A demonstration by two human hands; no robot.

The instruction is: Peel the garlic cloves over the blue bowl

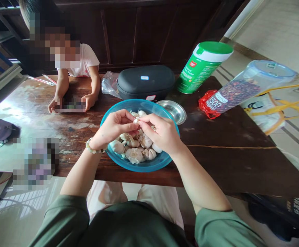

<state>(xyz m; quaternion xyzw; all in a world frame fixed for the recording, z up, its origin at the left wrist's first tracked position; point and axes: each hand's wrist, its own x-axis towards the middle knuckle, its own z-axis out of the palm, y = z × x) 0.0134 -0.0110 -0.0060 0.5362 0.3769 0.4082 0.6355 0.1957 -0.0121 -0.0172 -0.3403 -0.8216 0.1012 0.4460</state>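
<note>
Over a blue plastic basin (139, 168), my left hand (115, 125) and my right hand (161, 130) meet fingertip to fingertip. Between them they pinch a small pale garlic clove (136, 121), with the fingers of both hands closed on it. Several whole garlic bulbs (134, 155) lie in the basin below, some partly covered by my hands. A beaded bracelet (94, 146) circles my left wrist. Just behind the basin's right rim sits a shallow steel bowl (175, 111), partly hidden by the basin.
Behind the basin stand a black zip case (145, 80), a clear plastic bag (110, 84) and a green-lidded canister (200, 68). To the right is a tall clear container (238, 89) with a red bag (209, 104) at its base. Across the table a person (90, 58) holds a phone-like device (72, 104).
</note>
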